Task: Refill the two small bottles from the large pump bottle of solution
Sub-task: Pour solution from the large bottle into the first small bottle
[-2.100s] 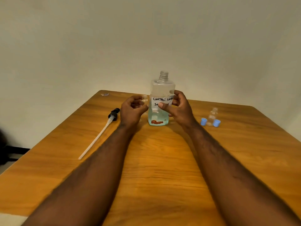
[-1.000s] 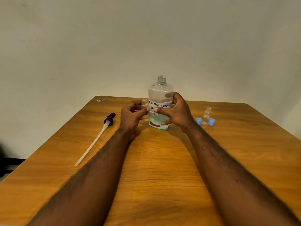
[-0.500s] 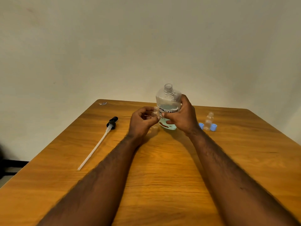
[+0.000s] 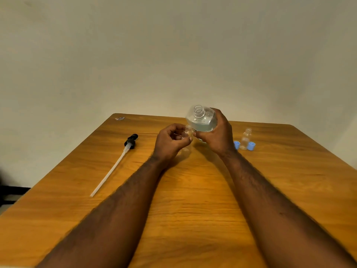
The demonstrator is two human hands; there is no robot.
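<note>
One large bottle (image 4: pixel 202 120), pump (image 4: pixel 131 141), two small bottles (image 4: pixel 188 132) (image 4: pixel 245 139), maybe two caps (image 4: pixel 236 145) (image 4: pixel 251 146)

Dim, warm, fairly even light. The surface (image 4: pixel 193 200) shows a pale sheen and soft shadows beneath the left hand (image 4: pixel 170 142). The wall (image 4: pixel 173 55) looks murky. The frame edges bow and fine detail is soft.

A right hand (image 4: pixel 216 135) tilts an uncapped large bottle (image 4: pixel 201 120) toward a small clear bottle (image 4: pixel 188 132) pinched in the left hand (image 4: pixel 170 141) above a wooden table (image 4: pixel 193 200).
</note>
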